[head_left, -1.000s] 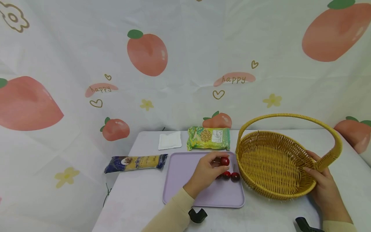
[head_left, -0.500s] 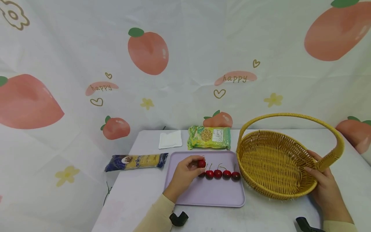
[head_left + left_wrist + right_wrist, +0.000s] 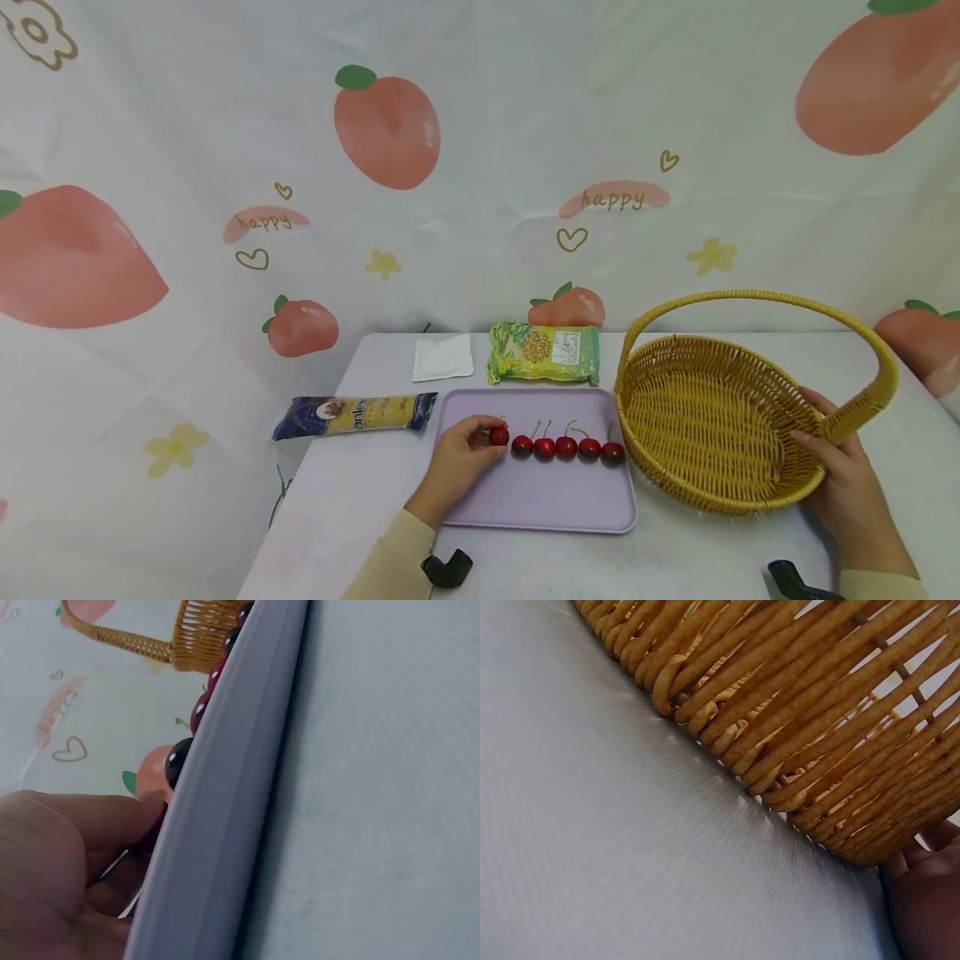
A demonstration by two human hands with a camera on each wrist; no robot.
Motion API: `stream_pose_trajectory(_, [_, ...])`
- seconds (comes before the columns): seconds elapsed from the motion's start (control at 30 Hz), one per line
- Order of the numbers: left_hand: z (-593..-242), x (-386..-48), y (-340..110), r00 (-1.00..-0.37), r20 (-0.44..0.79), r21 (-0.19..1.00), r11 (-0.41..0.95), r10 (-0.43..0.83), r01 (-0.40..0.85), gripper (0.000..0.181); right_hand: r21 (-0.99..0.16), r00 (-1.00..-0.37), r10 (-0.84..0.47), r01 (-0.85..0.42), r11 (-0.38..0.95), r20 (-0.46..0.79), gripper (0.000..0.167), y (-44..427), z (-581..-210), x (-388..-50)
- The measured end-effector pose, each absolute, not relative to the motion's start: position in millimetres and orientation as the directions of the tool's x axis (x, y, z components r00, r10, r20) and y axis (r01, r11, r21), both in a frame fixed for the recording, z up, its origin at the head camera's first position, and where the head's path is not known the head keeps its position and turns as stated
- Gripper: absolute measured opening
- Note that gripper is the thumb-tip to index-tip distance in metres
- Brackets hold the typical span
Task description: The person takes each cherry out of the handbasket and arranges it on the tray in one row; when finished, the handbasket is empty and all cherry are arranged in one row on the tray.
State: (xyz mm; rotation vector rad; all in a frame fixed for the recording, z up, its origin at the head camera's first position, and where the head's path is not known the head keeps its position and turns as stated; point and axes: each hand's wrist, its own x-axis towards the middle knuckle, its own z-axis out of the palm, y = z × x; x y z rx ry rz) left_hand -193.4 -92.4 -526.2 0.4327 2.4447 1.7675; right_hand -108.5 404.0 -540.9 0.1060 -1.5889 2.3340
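Observation:
Between thumb and fingers, my left hand (image 3: 460,461) pinches a red cherry (image 3: 498,436) at the left end of a row on the lilac tray (image 3: 555,508). To its right, several dark red cherries (image 3: 566,448) with stems stand side by side in a line. In the left wrist view the tray's raised edge (image 3: 217,787) partly hides the held cherry and the row. My right hand (image 3: 843,479) grips the right rim of a golden wicker basket (image 3: 705,425), thumb inside the wall. The right wrist view shows the basket's woven side (image 3: 780,735) close to the white tabletop.
Behind the tray lie a green and yellow packet (image 3: 543,354) and a flat white packet (image 3: 442,358). A blue and yellow pasta bag (image 3: 356,415) is at the table's left edge. The basket's tall handle (image 3: 757,297) arches above it, close to the tray's right side.
My left hand has moved left and slightly down with the cherry, from above the row to its left end, uncovering the other cherries. The right hand and basket have stayed in place.

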Motion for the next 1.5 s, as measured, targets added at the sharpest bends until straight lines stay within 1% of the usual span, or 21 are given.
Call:
stream_pose_trajectory(0.1, [-531.4, -193.5, -93.9, -0.955, 0.101, 0.927, 0.322, 0.277, 0.191, 0.033, -0.891, -0.948, 0.211, -0.298, -0.342, 0.236, 0.060, 403.8, -541.1, -108.5])
stream_pose_trajectory(0.3, [-536.1, -192.6, -94.1, -0.943, 0.157, 0.868, 0.415, 0.294, 0.274, 0.033, -0.895, -0.949, 0.214, -0.295, -0.334, 0.233, 0.059, 405.0, -541.0, -109.6])
stream_pose_trajectory(0.4, [-537.9, -193.2, -93.8, -0.938, 0.165, 0.851, 0.436, 0.305, 0.292, 0.033, -0.894, -0.948, 0.219, -0.294, -0.337, 0.229, 0.060, 405.7, -540.9, -109.6])
stream_pose_trajectory(0.63, [-541.9, -194.7, -92.8, -0.931, 0.156, 0.838, 0.455, 0.330, 0.302, 0.033, -0.886, -0.946, 0.220, -0.305, -0.349, 0.239, 0.059, 406.8, -541.0, -108.7])
stream_pose_trajectory(0.87, [-541.6, -193.2, -92.3, -0.931, 0.154, 0.833, 0.463, 0.331, 0.303, 0.037, -0.877, -0.946, 0.215, -0.310, -0.368, 0.244, 0.059, 406.9, -541.8, -108.1])
stream_pose_trajectory(1.07, [-539.6, -192.2, -92.0, -0.935, 0.145, 0.845, 0.451, 0.323, 0.287, 0.039, -0.882, -0.945, 0.220, -0.307, -0.356, 0.240, 0.059, 406.4, -541.2, -109.0])
stream_pose_trajectory(1.2, [-538.5, -192.0, -91.9, -0.942, 0.135, 0.864, 0.429, 0.307, 0.264, 0.038, -0.892, -0.944, 0.239, -0.302, -0.336, 0.229, 0.058, 404.8, -541.2, -108.4])
stream_pose_trajectory(1.3, [-536.9, -191.6, -91.7, -0.945, 0.133, 0.875, 0.412, 0.299, 0.254, 0.035, -0.915, -0.938, 0.291, -0.276, -0.295, 0.189, 0.056, 403.9, -540.2, -106.3])
stream_pose_trajectory(1.37, [-535.5, -191.8, -91.1, -0.946, 0.136, 0.878, 0.406, 0.295, 0.253, 0.033, -0.935, -0.927, 0.333, -0.261, -0.241, 0.173, 0.054, 404.3, -537.8, -104.9])
stream_pose_trajectory(1.4, [-534.0, -191.7, -90.7, -0.947, 0.135, 0.879, 0.405, 0.293, 0.251, 0.032, -0.949, -0.918, 0.359, -0.250, -0.191, 0.170, 0.054, 404.3, -535.7, -104.1])
stream_pose_trajectory(1.5, [-527.2, -192.0, -90.4, -0.949, 0.131, 0.872, 0.421, 0.288, 0.248, 0.031, -0.981, -0.869, 0.455, -0.171, 0.094, 0.195, 0.054, 402.2, -524.1, -102.3])
